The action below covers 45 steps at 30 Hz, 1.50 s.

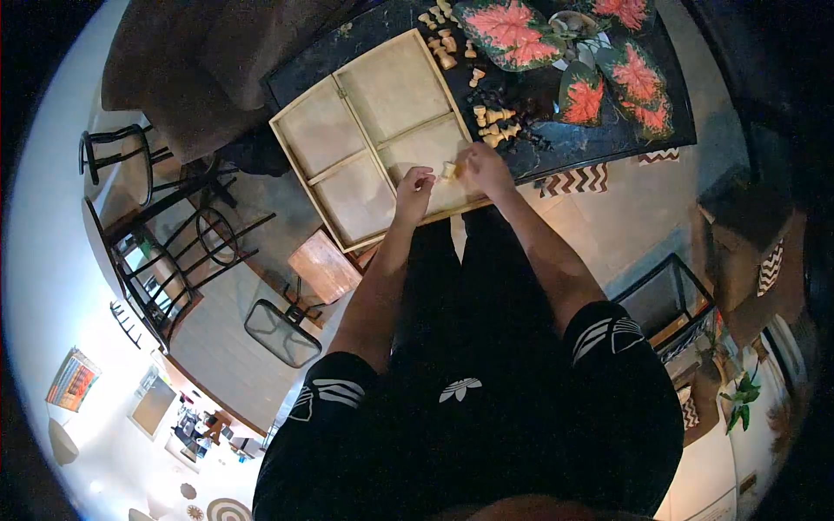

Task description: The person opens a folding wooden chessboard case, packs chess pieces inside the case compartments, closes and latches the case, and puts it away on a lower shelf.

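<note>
An open wooden box (354,165), split by thin dividers into several compartments, lies on the dark table and reaches past its near edge. My left hand (416,189) is over the near right compartment, its fingers curled into a pinch. My right hand (488,170) is at the box's right wall with its fingers bent inward. Between the two hands shows a small pale yellowish object (449,169), too blurred to name. I cannot tell whether it lies in the compartment or is between my fingertips.
Light chess pieces (497,126) and dark chess pieces (534,137) lie right of the box, with more light pieces (443,52) farther back. A plant with pink and green leaves (582,61) stands on the dark marbled table (599,152). A small wooden stool (324,266) is at the left.
</note>
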### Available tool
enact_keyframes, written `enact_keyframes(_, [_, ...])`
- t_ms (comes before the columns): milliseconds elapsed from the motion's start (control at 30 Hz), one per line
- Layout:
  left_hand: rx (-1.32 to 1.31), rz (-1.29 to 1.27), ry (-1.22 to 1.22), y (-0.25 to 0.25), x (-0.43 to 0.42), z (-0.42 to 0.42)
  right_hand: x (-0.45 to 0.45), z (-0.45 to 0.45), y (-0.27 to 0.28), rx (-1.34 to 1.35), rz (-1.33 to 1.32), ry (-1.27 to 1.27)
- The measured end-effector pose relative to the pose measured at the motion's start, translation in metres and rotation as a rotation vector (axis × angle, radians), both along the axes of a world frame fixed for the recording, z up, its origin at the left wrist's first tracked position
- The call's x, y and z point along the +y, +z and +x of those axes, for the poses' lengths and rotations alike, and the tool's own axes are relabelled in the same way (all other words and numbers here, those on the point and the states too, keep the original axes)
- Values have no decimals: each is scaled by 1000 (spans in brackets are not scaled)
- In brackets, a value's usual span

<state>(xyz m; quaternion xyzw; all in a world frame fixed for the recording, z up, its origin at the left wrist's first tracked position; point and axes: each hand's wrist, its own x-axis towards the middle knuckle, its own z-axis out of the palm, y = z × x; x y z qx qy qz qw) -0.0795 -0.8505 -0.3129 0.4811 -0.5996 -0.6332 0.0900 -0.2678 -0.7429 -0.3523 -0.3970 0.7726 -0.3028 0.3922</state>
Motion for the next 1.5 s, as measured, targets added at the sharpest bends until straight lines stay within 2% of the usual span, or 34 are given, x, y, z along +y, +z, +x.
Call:
enact_keyframes(67, [-28,-26,0,-5,2,9,1,-17,22,225,-48,-241])
enact_keyframes(100, [-27,-25,-2,-4,2,11,4,-25,22,226,-47,-243])
enact_keyframes(167, [-127,70,0,-1,0,15,7,-40,23,509,104,-52])
enact_keyframes(200, [-126,70,-2,-1,-3,16,7,-46,21,510,105,-54])
enact_keyframes(267, [-174,-22,-158,-2,-7,20,4,-55,15,570,93,172])
enact_keyframes(300, [-175,-20,-157,3,-10,19,2,-60,10,569,94,174])
enact_keyframes(367, [-171,-130,-253,18,-17,15,-1,-63,-1,559,242,374])
enact_keyframes(400, [-172,-130,-252,20,-20,16,-4,-62,5,558,241,376])
enact_keyframes(500, [-133,-177,-272,16,-33,26,-10,-52,27,572,136,259])
enact_keyframes(567, [-159,-171,-251,9,-36,36,-9,-41,37,550,-170,108])
enact_keyframes(600, [-160,-167,-242,11,-37,39,-9,-32,49,548,-170,117])
enact_keyframes(667, [-129,-187,-242,20,-38,44,-11,-14,75,555,-365,219])
enact_keyframes(700, [-178,-155,-238,30,-40,43,-11,-3,60,471,-270,295])
enact_keyframes(733, [-176,-154,-235,27,-41,47,-12,5,60,472,-269,298])
enact_keyframes(800, [-144,-200,-255,20,-44,58,-10,23,58,446,-80,392])
enact_keyframes(867, [-118,-211,-280,15,-52,69,-3,32,42,530,-126,395])
enact_keyframes(933, [-94,-217,-304,19,-57,74,-1,38,42,436,-13,448])
enact_keyframes(967, [-114,-224,-320,21,-60,77,-1,37,41,434,-11,448])
enact_keyframes(1033, [-137,-228,-336,25,-67,82,-2,30,40,388,-251,475])
enact_keyframes(1067, [-123,-254,-354,26,-71,84,-5,25,38,385,-249,475])
enact_keyframes(1100, [-109,-278,-373,26,-74,87,-9,18,35,355,-180,393])
enact_keyframes(1167, [-106,-271,-349,25,-79,93,-18,0,63,347,-62,222])
enact_keyframes(1200, [-104,-267,-322,23,-81,95,-21,-6,61,348,-61,219])
enact_keyframes(1267, [-139,-262,-325,21,-83,96,-27,-29,43,463,107,-46])
enact_keyframes(1367, [-158,-276,-317,21,-82,93,-25,-53,3,543,120,-11])
enact_keyframes(1400, [-141,-294,-307,23,-80,91,-27,-55,7,542,121,-10])
enact_keyframes(1467, [-148,-217,-273,25,-76,83,-34,-59,12,467,361,95])
enact_keyframes(1500, [-157,-141,-239,22,-73,83,-33,-59,6,466,362,98])
